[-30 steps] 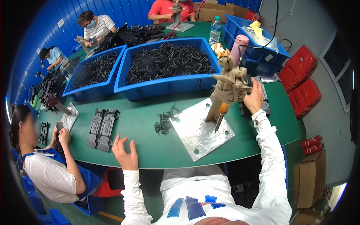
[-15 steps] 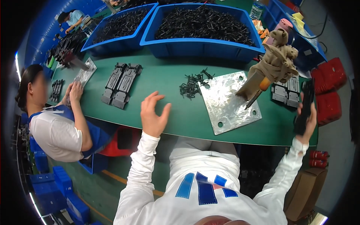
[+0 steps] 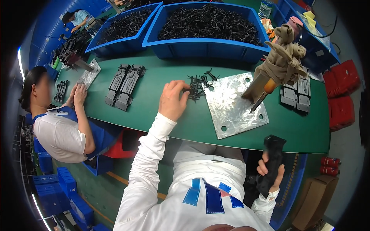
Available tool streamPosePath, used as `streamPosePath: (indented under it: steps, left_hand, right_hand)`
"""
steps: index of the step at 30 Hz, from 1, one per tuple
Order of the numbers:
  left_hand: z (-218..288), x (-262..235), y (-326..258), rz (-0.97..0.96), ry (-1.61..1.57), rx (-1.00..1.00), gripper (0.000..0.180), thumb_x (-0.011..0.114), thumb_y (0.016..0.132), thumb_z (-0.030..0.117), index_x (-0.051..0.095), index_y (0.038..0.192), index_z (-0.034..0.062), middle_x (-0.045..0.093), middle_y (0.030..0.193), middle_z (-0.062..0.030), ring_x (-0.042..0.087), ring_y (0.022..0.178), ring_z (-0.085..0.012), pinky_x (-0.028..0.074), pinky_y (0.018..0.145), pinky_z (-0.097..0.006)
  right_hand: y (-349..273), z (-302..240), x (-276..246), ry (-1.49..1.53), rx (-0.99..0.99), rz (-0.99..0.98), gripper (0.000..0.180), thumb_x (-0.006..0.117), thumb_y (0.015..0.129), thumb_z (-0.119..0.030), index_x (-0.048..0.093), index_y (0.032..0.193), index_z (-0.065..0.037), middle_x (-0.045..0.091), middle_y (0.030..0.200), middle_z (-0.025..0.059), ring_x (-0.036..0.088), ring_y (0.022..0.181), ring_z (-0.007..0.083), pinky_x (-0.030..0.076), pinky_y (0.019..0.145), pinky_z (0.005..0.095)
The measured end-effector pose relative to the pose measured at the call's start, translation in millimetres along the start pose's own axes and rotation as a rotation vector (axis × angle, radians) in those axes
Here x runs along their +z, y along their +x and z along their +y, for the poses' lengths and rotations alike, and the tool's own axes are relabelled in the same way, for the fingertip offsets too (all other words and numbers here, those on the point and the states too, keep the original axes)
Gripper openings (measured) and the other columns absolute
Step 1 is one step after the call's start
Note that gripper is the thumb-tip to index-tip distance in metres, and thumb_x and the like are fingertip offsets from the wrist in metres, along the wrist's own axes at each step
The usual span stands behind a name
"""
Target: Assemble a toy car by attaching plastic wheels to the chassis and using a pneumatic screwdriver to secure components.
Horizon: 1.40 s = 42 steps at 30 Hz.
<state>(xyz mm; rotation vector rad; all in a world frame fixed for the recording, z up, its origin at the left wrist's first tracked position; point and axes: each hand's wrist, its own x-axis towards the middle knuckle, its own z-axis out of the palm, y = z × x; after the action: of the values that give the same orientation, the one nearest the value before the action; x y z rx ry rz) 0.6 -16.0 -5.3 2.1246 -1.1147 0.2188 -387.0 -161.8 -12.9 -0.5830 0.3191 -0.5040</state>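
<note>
My left hand (image 3: 172, 101) rests on the green table (image 3: 154, 111), its fingertips at a small heap of black clips (image 3: 198, 85) beside a shiny metal plate (image 3: 234, 104). Whether it grips a clip I cannot tell. My right hand (image 3: 269, 172) hangs below the table's front edge, closed around a long black plastic part (image 3: 272, 161). A screwdriver with an orange handle, wrapped in tan cloth (image 3: 278, 65), stands tilted over the plate's right side.
Two blue bins (image 3: 208, 48) full of black parts line the far side. Black moulded parts lie at left (image 3: 124, 86) and grey ones at right (image 3: 296, 96). A co-worker (image 3: 58, 127) sits at my left with hands on the table. Red crates (image 3: 343, 92) stand right.
My left hand moved forward from the table's edge to the clip heap. My right hand dropped below the table edge holding the black part.
</note>
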Motion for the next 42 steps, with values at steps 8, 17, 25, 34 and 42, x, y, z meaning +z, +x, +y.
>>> streamPosePath:
  steps: [8,17,25,34,42]
  left_hand:
    - [-15,-6,6,-0.114,-0.054,0.026,0.018,0.073,0.079,0.007,0.065,0.095,0.0037,0.066,0.108,-0.0094,0.061,0.084,-0.0247,0.05,0.071,-0.032]
    - [-5,-11,0,0.034,-0.276,-0.263,0.017,0.074,0.08,0.008,0.066,0.095,0.002,0.067,0.102,-0.0066,0.06,0.069,-0.0116,0.048,0.061,-0.023]
    - [-11,-13,3,0.121,-0.541,-0.318,0.015,0.076,0.08,0.011,0.068,0.091,0.0044,0.066,0.094,-0.003,0.059,0.067,-0.0109,0.045,0.056,-0.023]
    - [26,-46,-28,-0.317,-1.701,-0.604,0.016,0.057,0.097,0.013,0.057,0.112,0.0069,0.059,0.122,-0.0075,0.055,0.096,-0.0182,0.045,0.081,-0.029]
    - [47,-57,-50,-0.401,-1.791,-0.61,0.021,0.062,0.094,0.018,0.054,0.108,0.0043,0.053,0.117,-0.0083,0.048,0.092,-0.0189,0.041,0.083,-0.03]
  right_hand:
    - [20,37,35,-0.11,0.255,-0.115,0.089,0.077,0.078,-0.05,0.036,0.138,0.0,0.046,0.094,0.0069,0.043,0.061,0.0092,0.034,0.052,0.0226]
    - [21,51,47,-0.013,0.263,-0.092,0.076,0.073,0.078,-0.048,0.041,0.124,0.003,0.049,0.094,0.0082,0.045,0.064,0.0111,0.037,0.056,0.0246]
    - [24,55,51,-0.03,0.256,-0.076,0.072,0.072,0.079,-0.048,0.042,0.119,0.003,0.05,0.094,0.0091,0.047,0.066,0.0122,0.039,0.057,0.0251]
    - [32,62,42,0.068,0.285,-0.14,0.067,0.067,0.083,-0.052,0.043,0.111,0.004,0.048,0.09,0.0091,0.046,0.064,0.0119,0.038,0.056,0.0245]
    - [46,73,45,0.252,0.385,-0.267,0.062,0.051,0.096,-0.053,0.04,0.129,-0.002,0.044,0.094,0.0074,0.04,0.06,0.0099,0.033,0.052,0.023]
